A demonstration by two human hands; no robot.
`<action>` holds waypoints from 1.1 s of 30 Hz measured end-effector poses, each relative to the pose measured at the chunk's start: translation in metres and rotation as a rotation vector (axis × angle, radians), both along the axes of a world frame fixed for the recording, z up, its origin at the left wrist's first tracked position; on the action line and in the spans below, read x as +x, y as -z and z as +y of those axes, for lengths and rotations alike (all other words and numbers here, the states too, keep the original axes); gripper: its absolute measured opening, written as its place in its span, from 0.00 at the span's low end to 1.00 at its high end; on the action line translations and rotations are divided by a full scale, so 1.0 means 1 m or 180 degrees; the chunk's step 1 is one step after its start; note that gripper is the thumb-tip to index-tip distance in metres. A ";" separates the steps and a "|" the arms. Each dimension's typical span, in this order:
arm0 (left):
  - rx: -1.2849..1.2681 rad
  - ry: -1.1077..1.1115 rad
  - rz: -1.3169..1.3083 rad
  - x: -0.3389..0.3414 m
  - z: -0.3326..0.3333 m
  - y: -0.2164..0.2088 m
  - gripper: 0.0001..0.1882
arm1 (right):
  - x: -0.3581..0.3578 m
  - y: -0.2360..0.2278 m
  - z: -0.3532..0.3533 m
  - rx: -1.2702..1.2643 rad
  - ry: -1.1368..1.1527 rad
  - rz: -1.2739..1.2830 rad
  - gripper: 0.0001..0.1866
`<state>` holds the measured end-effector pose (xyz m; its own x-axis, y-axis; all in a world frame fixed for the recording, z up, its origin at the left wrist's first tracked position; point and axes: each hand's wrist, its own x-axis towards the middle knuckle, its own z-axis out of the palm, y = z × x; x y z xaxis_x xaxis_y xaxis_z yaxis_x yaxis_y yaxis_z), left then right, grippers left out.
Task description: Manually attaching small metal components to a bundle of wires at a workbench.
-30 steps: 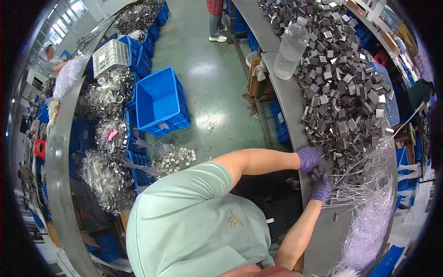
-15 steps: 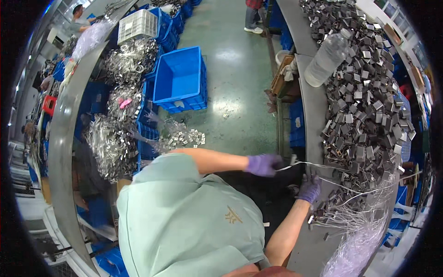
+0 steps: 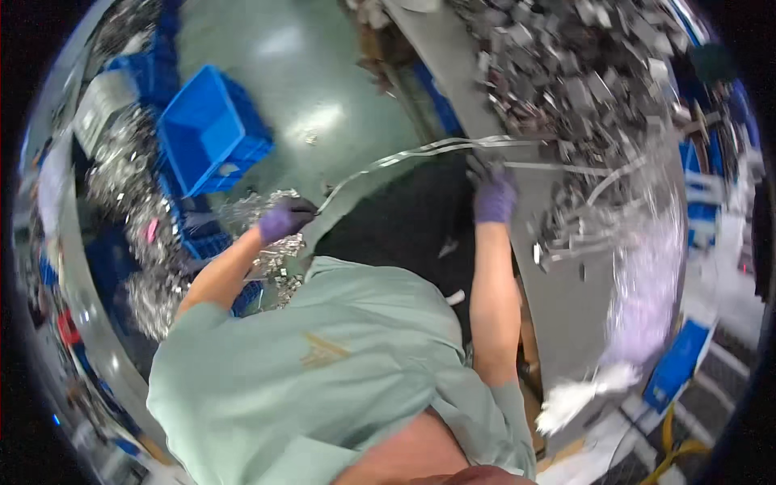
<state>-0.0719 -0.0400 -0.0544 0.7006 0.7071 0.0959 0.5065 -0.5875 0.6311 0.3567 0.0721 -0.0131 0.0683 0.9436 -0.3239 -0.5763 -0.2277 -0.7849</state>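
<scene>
My left hand [image 3: 287, 220], in a purple glove with dark fingertips, is out over the floor side, closed on one end of a pale, thin cable [image 3: 388, 160]. From there the cable arcs loosely up and right to the grey workbench [image 3: 558, 311]. My right hand [image 3: 494, 198], gloved alike, is at the bench's near edge just below the cable; its fingers are smeared by motion. A second pale strand [image 3: 558, 168] runs rightward from beside those fingers toward a loose bundle of cables [image 3: 590, 222] on the bench.
Small dark and silvery block-shaped parts [image 3: 574, 73] are heaped on the bench. Clear plastic wrapping [image 3: 643, 275] covers cables at the right. A blue crate [image 3: 212, 133] stands on the green floor, with small pieces scattered [image 3: 279, 259] near it. Metallic cable bundles [image 3: 129, 174] are piled at left.
My left hand has swung away to the left, drawing the cable out into a long arc. My right hand has shifted up and left in view. The whole view has turned and blurred.
</scene>
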 end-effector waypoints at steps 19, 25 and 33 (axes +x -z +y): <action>-0.2830 -0.1748 0.0138 0.032 0.004 -0.037 0.12 | -0.010 -0.009 -0.025 0.0069 0.0117 -0.0670 0.22; -0.2823 -0.1754 -0.0347 0.049 0.007 -0.054 0.10 | -0.076 -0.007 -0.064 -0.0245 -0.2134 -0.0885 0.23; -0.2494 -0.1190 -0.0680 0.088 0.011 -0.093 0.12 | -0.133 0.004 -0.065 0.1084 -0.2970 -0.1747 0.15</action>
<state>0.0162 -0.0288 0.0382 0.4336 0.8031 -0.4086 0.4041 0.2320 0.8848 0.2232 0.0072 -0.0172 -0.6541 0.7338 -0.1836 0.1476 -0.1143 -0.9824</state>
